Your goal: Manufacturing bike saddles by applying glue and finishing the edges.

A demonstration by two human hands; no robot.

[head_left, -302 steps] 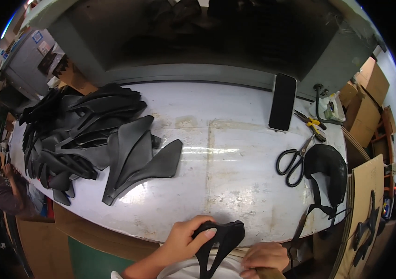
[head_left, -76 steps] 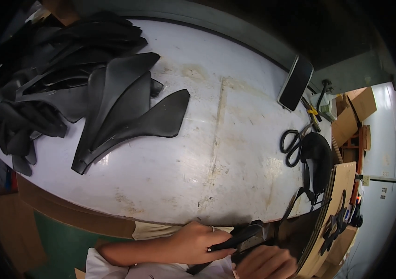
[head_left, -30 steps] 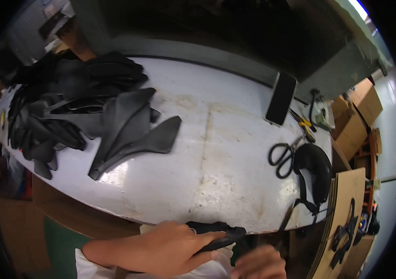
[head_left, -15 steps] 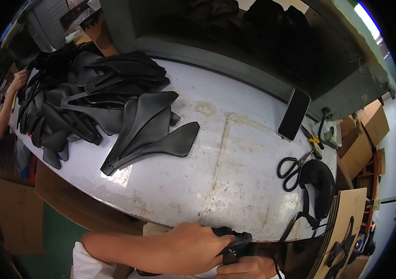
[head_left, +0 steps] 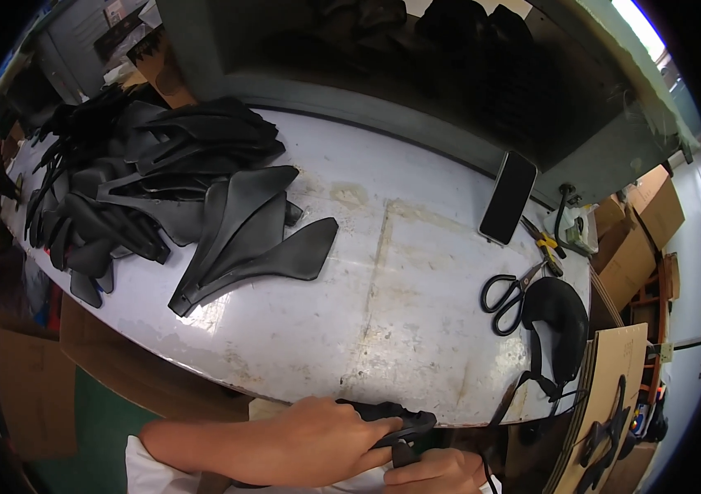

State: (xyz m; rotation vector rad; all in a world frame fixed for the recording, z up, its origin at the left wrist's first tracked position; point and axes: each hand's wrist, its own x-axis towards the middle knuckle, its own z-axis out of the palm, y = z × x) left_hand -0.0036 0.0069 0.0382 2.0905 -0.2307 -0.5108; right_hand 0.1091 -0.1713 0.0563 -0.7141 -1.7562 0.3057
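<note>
Both hands, the left hand (head_left: 318,440) and the right hand (head_left: 437,471), grasped a black moulded piece (head_left: 387,416) just below the near edge of the desk (head_left: 383,305), apparently mid-fitting; steady alignment seemed required next.

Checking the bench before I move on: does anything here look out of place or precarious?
One black saddle-shaped piece hangs over the table's right end, straps dangling off the edge. Everything else lies flat.
</note>
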